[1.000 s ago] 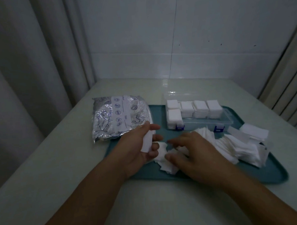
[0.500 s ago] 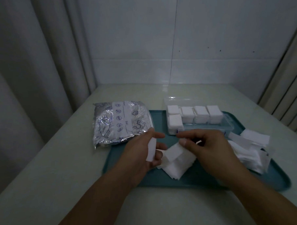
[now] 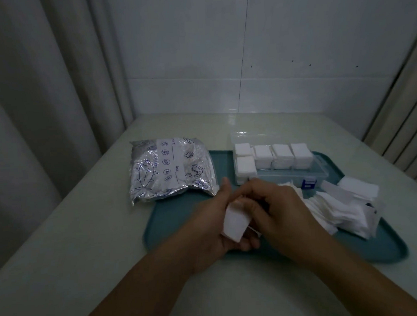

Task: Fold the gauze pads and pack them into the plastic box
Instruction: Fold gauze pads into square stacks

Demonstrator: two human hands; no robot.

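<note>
Over the front of a teal tray [image 3: 179,214], my left hand [image 3: 213,227] and my right hand [image 3: 279,209] meet around a folded white gauze pad [image 3: 234,222]. Both hands grip that pad, the left from below, the right with fingertips on its top edge. A clear plastic box [image 3: 320,174] with blue latches stands at the tray's back, holding several stacks of folded pads [image 3: 282,154]. A loose pile of unfolded gauze pads [image 3: 343,209] lies on the tray to the right of my hands.
A silver foil bag [image 3: 169,170] printed with blue fish drawings lies half on the tray's left rim. The tray rests on a pale table [image 3: 86,234] against a white tiled wall. Curtains hang at the left and right.
My right hand lifted a pad from the tray, folded it over and brought it to my left hand. Both hands now close on the folded pad together.
</note>
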